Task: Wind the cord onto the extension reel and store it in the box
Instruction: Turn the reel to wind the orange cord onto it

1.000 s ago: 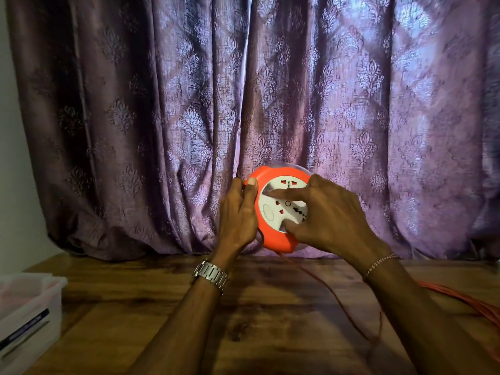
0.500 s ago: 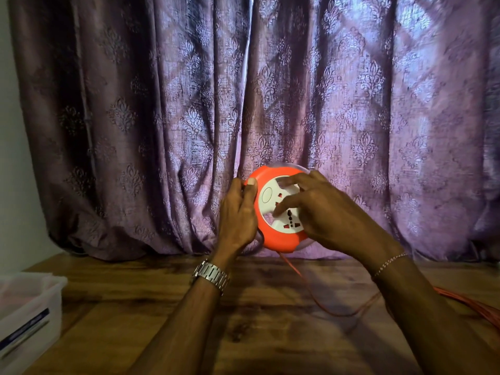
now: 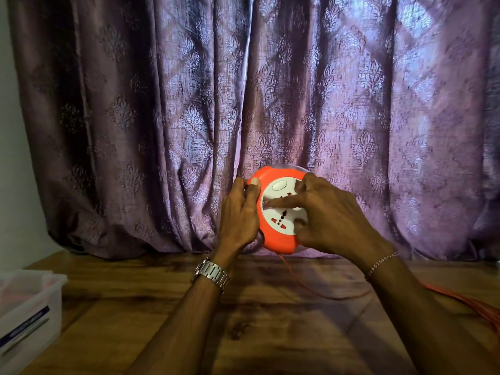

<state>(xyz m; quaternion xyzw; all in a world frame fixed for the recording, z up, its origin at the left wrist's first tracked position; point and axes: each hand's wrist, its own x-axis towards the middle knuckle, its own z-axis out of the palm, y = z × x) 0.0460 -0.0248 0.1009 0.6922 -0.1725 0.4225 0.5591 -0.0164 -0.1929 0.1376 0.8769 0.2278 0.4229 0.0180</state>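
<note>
An orange round extension reel [image 3: 278, 239] with a white socket face is held upright above the wooden table, in front of the curtain. My left hand [image 3: 239, 215] grips its left rim, thumb on the orange edge. My right hand [image 3: 328, 215] lies over the white socket face with fingers pressed on it. A thin orange cord [image 3: 305, 286] hangs from the reel's bottom, runs across the table and joins a loose pile at the right edge [image 3: 484, 309]. The white plastic box [image 3: 32, 301] stands at the lower left.
A wooden table [image 3: 270, 334] fills the lower part of the view. A purple patterned curtain [image 3: 270, 104] hangs close behind the reel. A pale wall [image 3: 16, 185] stands at the left.
The white socket face has turned clockwise under my right hand. The slack cord on the table has shifted and drawn shorter. My left hand has stayed on the rim.
</note>
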